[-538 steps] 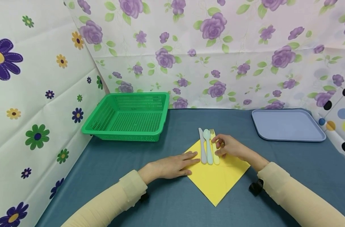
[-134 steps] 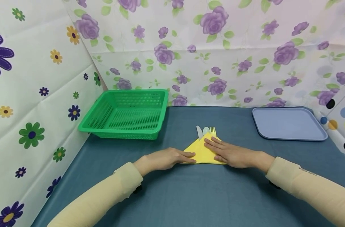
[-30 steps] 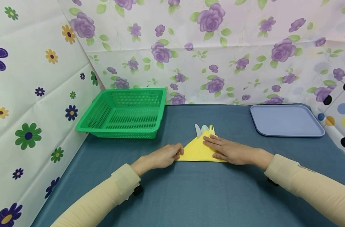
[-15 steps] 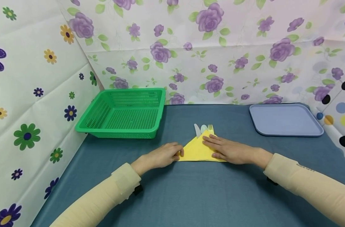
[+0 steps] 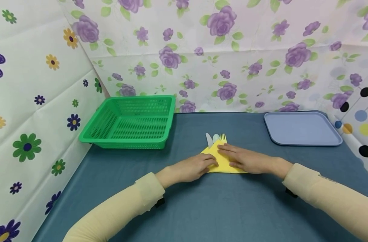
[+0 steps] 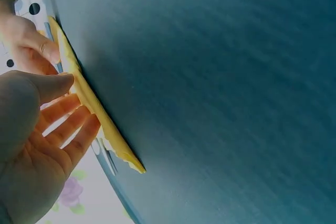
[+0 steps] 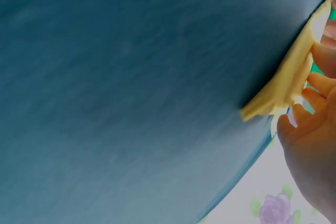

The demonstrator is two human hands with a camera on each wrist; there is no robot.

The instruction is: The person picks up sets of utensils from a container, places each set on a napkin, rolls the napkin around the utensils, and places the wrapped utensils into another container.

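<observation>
A folded yellow napkin [image 5: 222, 164] lies on the blue cloth, its straight folded edge towards me. Out of its top stick a pale knife [image 5: 209, 139], the bowl of a pale green spoon [image 5: 216, 137] and the tines of a yellow fork [image 5: 223, 136]; their handles are hidden inside. My left hand [image 5: 193, 168] rests on the napkin's left part with slightly bent fingers, and its thumb is apart from them in the left wrist view. My right hand [image 5: 247, 159] lies with extended fingers on the right part. The fingertips of both hands are close together.
A green perforated basket [image 5: 126, 142] stands at the back left. At the back right lies a blue-grey tray [image 5: 303, 129]. Flowered sheets [image 5: 196, 33] hang behind and to the left of the table [image 5: 220, 208].
Earlier the napkin was spread flat, then folded up over the cutlery. In the last half second my left hand went from the left corner inward over the napkin; the right hand stayed.
</observation>
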